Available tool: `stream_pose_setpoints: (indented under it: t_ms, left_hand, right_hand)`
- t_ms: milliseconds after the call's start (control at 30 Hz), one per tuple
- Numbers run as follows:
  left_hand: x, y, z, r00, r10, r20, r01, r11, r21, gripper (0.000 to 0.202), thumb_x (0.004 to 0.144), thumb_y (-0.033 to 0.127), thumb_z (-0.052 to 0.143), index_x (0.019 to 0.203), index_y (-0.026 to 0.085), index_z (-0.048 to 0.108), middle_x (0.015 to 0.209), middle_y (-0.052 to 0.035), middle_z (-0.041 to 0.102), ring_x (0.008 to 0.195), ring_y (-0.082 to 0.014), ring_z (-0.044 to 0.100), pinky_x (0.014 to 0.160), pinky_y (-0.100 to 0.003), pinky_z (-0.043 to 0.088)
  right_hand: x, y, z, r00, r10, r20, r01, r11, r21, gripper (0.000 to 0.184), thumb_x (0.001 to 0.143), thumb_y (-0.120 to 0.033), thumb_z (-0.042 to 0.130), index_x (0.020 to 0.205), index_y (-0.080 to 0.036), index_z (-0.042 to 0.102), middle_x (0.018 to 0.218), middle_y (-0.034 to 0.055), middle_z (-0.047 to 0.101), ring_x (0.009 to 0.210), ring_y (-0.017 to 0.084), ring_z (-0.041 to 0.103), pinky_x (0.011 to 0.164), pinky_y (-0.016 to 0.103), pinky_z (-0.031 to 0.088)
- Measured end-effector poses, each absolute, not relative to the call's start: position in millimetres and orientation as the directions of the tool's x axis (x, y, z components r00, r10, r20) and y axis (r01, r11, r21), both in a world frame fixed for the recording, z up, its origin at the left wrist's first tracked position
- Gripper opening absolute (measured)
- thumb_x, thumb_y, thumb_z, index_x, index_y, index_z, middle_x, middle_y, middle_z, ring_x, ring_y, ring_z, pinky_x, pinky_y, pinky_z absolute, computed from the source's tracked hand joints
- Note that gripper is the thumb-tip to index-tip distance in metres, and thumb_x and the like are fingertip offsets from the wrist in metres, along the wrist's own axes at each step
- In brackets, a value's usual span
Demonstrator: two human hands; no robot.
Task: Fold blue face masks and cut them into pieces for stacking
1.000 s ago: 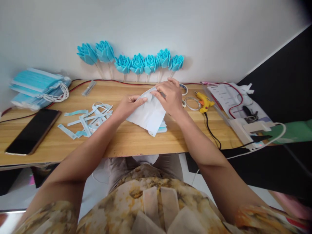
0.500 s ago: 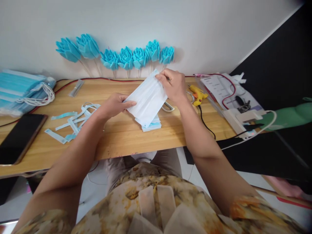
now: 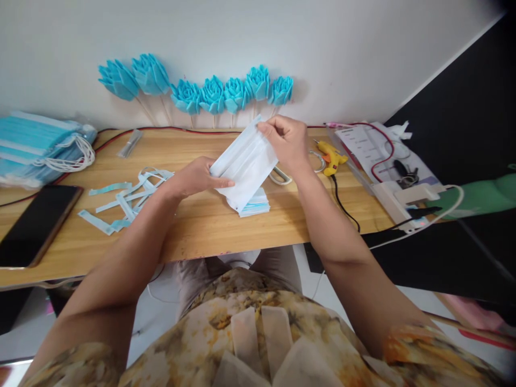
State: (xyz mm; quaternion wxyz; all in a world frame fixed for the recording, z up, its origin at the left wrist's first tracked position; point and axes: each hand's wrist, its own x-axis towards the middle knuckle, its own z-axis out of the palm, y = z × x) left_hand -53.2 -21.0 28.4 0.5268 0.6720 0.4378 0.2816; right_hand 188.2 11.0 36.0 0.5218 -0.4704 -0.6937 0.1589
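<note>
Mask (image 3: pixel 245 161) held slantwise between the hands, pale side up. Left hand (image 3: pixel 197 177): part-closed, thumb flat on the near-left edge, fingers hidden beneath. Right hand (image 3: pixel 288 142): fingers curled, thumb pinching the far edge. Stack (image 3: pixel 260 203) just below the mask, between the hands; contact with its lower corner unclear. Strips (image 3: pixel 116 207) left of left hand; glue gun (image 3: pixel 330 158) right of right hand. Judgement: light, even tension between the pinches should serve best, pleats unstrained, grips near the edges, lower corner clear of the stack.
</note>
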Motion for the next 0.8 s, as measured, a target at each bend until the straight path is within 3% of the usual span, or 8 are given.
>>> stream_pose_setpoints:
  t_ms: [167,300,533,633,733,800]
  left_hand:
    - [-53,-19,25,0.400,0.911,-0.098,0.280,-0.020,0.960,0.032,0.057,0.040,0.090,0.063,0.015,0.070,0.059,-0.0030,0.065,0.053,-0.0139,0.055,0.050,-0.024,0.043]
    - [-55,-17,22,0.340,0.938,-0.073,0.276,-0.025,0.961,0.036,0.061,0.045,0.087,0.061,0.015,0.067,0.056,-0.0022,0.062,0.051,-0.0121,0.051,0.049,-0.024,0.039]
    - [-62,-12,20,0.466,0.881,-0.077,0.333,-0.094,0.938,0.036,0.068,0.049,0.081,0.060,0.016,0.071,0.059,-0.0062,0.067,0.055,-0.0149,0.056,0.055,-0.025,0.045]
    - [-68,-13,26,0.523,0.850,-0.059,0.305,-0.122,0.944,0.035,0.069,0.053,0.080,0.069,0.018,0.076,0.070,-0.0054,0.074,0.064,-0.0172,0.063,0.063,-0.026,0.052]
    - [-71,-15,34,0.487,0.873,-0.025,0.269,-0.123,0.955,0.040,0.070,0.058,0.078,0.080,0.019,0.079,0.081,-0.0048,0.077,0.078,-0.0205,0.068,0.073,-0.029,0.056]
    - [-69,-18,37,0.437,0.899,-0.005,0.254,-0.118,0.960,0.044,0.068,0.061,0.079,0.080,0.019,0.079,0.082,-0.0053,0.076,0.081,-0.0217,0.068,0.072,-0.029,0.056]
  right_hand:
    - [192,14,39,-0.009,0.847,0.531,0.327,0.504,-0.799,0.055,0.086,-0.074,0.058,0.068,-0.022,0.058,0.066,-0.0011,0.045,0.069,0.015,0.051,0.071,0.033,0.050]
    - [193,14,40,-0.087,0.884,0.460,0.170,0.468,-0.867,0.048,0.082,-0.069,0.066,0.081,-0.021,0.067,0.076,-0.0014,0.058,0.074,0.014,0.057,0.075,0.032,0.051]
    - [189,17,34,0.020,0.845,0.535,0.287,0.508,-0.812,0.046,0.087,-0.064,0.062,0.073,-0.020,0.063,0.071,-0.0014,0.053,0.078,0.014,0.059,0.069,0.029,0.050]
    - [189,19,33,0.019,0.836,0.549,0.299,0.519,-0.801,0.046,0.087,-0.064,0.062,0.072,-0.020,0.063,0.070,-0.0010,0.052,0.078,0.015,0.059,0.068,0.029,0.050]
    - [187,18,32,0.013,0.839,0.544,0.289,0.518,-0.806,0.045,0.087,-0.063,0.063,0.073,-0.020,0.064,0.070,-0.0014,0.053,0.078,0.015,0.060,0.068,0.029,0.050]
    - [183,15,31,0.006,0.846,0.533,0.286,0.509,-0.812,0.044,0.087,-0.063,0.063,0.075,-0.020,0.065,0.070,-0.0017,0.054,0.078,0.014,0.059,0.068,0.028,0.050]
